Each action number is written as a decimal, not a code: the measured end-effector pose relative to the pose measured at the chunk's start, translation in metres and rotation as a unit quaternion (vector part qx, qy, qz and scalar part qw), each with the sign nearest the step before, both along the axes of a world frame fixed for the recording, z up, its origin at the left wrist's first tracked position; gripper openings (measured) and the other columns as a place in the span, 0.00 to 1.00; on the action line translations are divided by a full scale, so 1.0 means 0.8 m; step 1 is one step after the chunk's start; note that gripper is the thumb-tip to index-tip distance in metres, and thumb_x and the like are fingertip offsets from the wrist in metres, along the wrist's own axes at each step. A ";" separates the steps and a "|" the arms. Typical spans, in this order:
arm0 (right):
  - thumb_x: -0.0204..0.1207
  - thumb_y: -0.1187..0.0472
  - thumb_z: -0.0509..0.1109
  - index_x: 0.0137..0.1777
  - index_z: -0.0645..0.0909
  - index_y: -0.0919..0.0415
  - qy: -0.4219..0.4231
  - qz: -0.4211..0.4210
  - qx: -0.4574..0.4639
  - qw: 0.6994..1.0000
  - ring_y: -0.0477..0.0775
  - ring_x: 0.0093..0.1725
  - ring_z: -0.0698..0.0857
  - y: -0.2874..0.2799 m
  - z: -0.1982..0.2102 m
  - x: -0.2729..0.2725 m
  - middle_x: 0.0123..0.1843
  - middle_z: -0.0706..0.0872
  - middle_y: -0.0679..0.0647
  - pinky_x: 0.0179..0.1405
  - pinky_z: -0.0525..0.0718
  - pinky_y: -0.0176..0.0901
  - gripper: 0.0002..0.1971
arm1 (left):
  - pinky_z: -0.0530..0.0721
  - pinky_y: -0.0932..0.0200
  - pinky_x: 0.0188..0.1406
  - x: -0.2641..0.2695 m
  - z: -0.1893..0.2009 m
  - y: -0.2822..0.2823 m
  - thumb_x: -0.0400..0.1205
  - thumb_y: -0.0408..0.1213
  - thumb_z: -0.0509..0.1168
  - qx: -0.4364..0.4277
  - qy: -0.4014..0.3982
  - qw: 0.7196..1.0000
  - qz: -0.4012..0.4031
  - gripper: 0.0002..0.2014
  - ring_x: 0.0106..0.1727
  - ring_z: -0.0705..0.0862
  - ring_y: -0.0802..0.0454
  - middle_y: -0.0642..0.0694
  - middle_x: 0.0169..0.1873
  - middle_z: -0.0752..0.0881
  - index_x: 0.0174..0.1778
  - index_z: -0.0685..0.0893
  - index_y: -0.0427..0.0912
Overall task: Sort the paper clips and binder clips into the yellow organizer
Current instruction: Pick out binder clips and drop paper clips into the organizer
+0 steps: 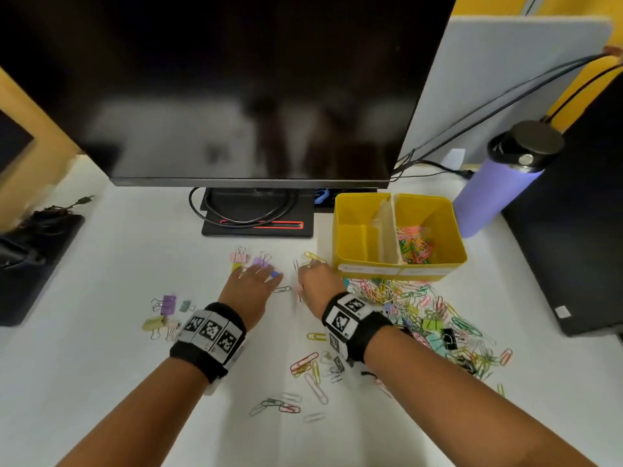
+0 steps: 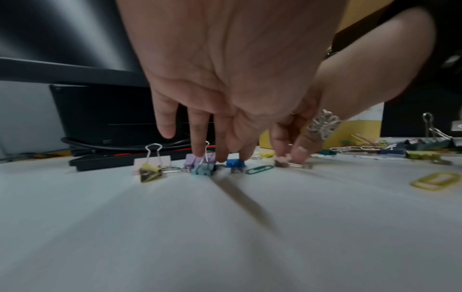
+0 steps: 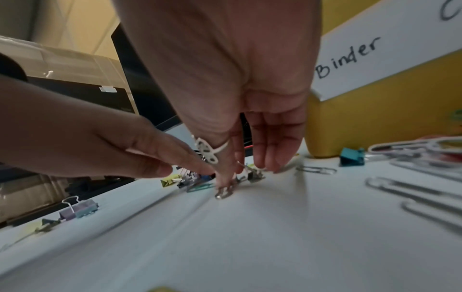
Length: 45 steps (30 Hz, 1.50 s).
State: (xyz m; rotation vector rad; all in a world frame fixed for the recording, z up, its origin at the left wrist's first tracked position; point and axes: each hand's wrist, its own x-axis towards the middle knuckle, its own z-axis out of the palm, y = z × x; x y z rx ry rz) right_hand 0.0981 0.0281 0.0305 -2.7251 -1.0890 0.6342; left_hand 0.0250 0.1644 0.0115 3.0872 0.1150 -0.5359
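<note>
On a white desk, the left hand (image 1: 254,281) rests with straight fingers on small binder clips (image 2: 200,166); the right hand (image 1: 317,284) pinches one beside the yellow organizer (image 1: 397,267); best lifted cleanly into the bare left compartment.

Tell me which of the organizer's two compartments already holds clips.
The right compartment of the yellow organizer: a heap of coloured paper clips lies in it. The left compartment, across the divider, shows only bare yellow floor.

White label (image 3: 370,57) on yellow organizer (image 3: 380,118) front: handwritten "Binder", then cut-off "C".
</note>
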 end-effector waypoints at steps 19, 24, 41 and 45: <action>0.79 0.72 0.51 0.80 0.48 0.66 0.089 0.115 -0.064 0.987 0.61 0.83 0.47 0.019 -0.014 0.000 0.84 0.45 0.62 0.82 0.49 0.53 0.29 | 0.58 0.50 0.83 -0.097 -0.005 -0.030 0.83 0.27 0.48 -0.117 0.054 0.992 -0.005 0.30 0.84 0.49 0.49 0.47 0.83 0.45 0.82 0.48 0.45; 0.84 0.65 0.47 0.80 0.46 0.63 0.070 0.236 -0.092 0.965 0.60 0.83 0.47 -0.014 -0.015 -0.044 0.84 0.43 0.60 0.81 0.50 0.56 0.25 | 0.65 0.54 0.76 -0.138 -0.002 -0.032 0.80 0.42 0.64 -0.249 0.003 0.964 0.092 0.27 0.76 0.64 0.46 0.46 0.78 0.64 0.76 0.68 0.46; 0.74 0.79 0.53 0.77 0.63 0.64 0.089 0.081 0.082 0.989 0.57 0.78 0.66 -0.062 -0.003 -0.003 0.79 0.67 0.62 0.78 0.58 0.42 0.29 | 0.78 0.57 0.54 -0.102 0.001 -0.095 0.81 0.35 0.63 -0.284 -0.074 0.944 0.148 0.14 0.55 0.82 0.43 0.39 0.55 0.79 0.62 0.80 0.38; 0.72 0.82 0.50 0.80 0.49 0.63 0.086 0.128 -0.032 0.988 0.55 0.83 0.50 -0.048 -0.016 0.015 0.84 0.47 0.59 0.83 0.52 0.46 0.36 | 0.79 0.54 0.61 -0.078 0.007 -0.118 0.83 0.42 0.59 -0.236 -0.008 0.969 0.067 0.21 0.63 0.78 0.43 0.40 0.63 0.75 0.73 0.72 0.44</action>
